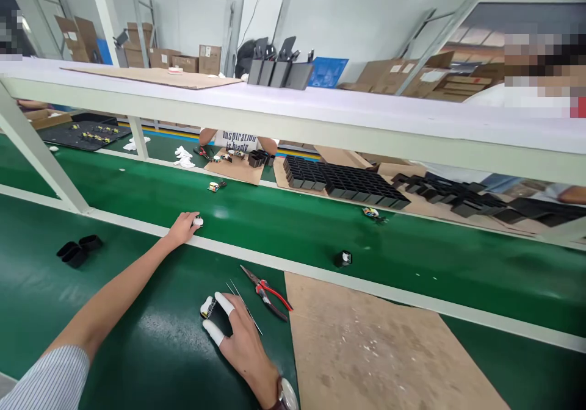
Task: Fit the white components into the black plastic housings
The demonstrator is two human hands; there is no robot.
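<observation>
My left hand reaches over the near rail onto the green belt, its fingers closed on a small white part. On the green bench, my right hand has white covers on thumb and forefinger, which are spread apart. Just beyond those two fingertips lies a small white-and-black part; a narrow gap seems to separate them. Thin metal tweezers lie beside or under the right hand's other fingers. Red-handled pliers rest to the right of them.
Brown cardboard covers the bench at right. Black cups stand at left. The belt carries a black housing and small assemblies. A shelf crosses above. People sit opposite, near black trays.
</observation>
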